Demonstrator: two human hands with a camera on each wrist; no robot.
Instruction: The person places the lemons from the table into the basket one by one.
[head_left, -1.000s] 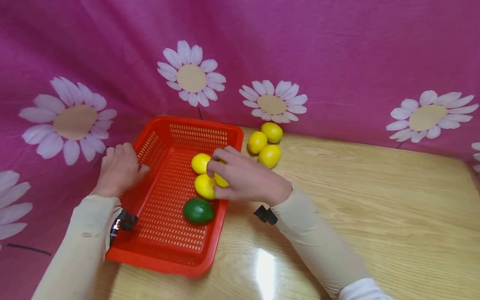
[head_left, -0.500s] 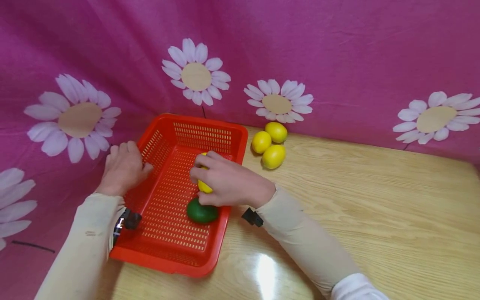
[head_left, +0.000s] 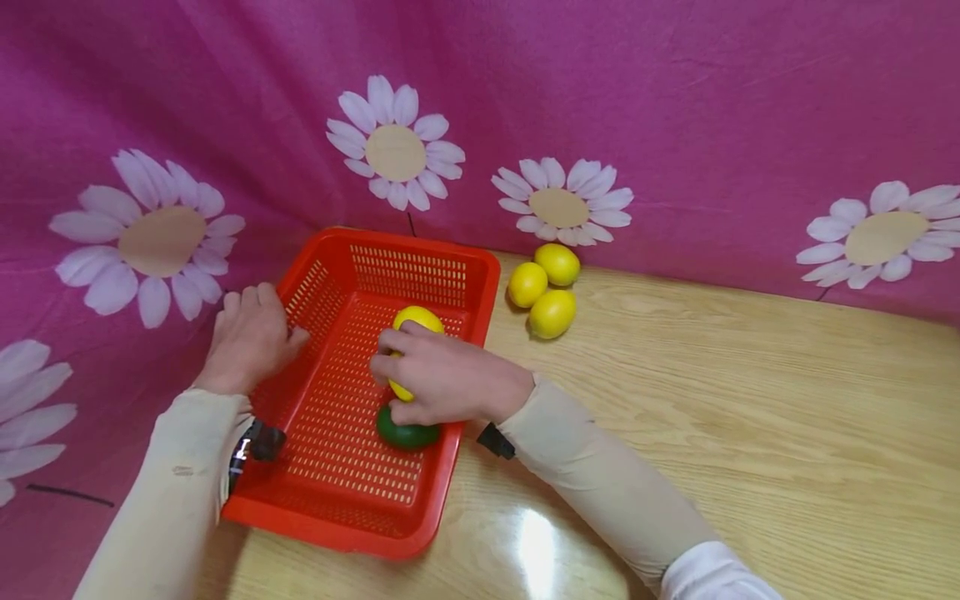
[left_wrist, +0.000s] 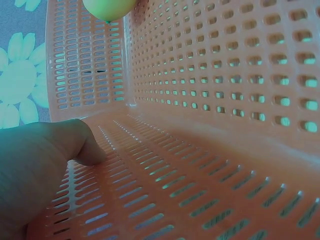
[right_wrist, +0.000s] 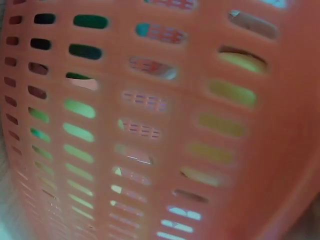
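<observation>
My left hand (head_left: 251,337) grips the left rim of a red slotted plastic basket (head_left: 401,546), thumb on the inner side of the wall. In the left wrist view that thumb (left_wrist: 82,145) presses the slotted wall. My right hand (head_left: 450,375) is down inside the basket near its right wall, fingers curled round a yellow lemon (head_left: 400,388) that is mostly hidden. Just behind it lies another lemon (head_left: 418,319). A dark green avocado-shaped fruit (head_left: 408,433) sits in front of the hand. The basket wall (right_wrist: 170,100) fills the right wrist view, hiding the right hand's grip.
Three lemons (head_left: 552,314) form a cluster on the wooden table (head_left: 712,400), right of the basket's far corner. A pink cloth with white daisies (head_left: 675,125) hangs behind the table and along the left side.
My right hand has moved left and down into the basket with the lemon, from above its right rim. The left hand stays on the left rim; the whole head view has shifted slightly.
</observation>
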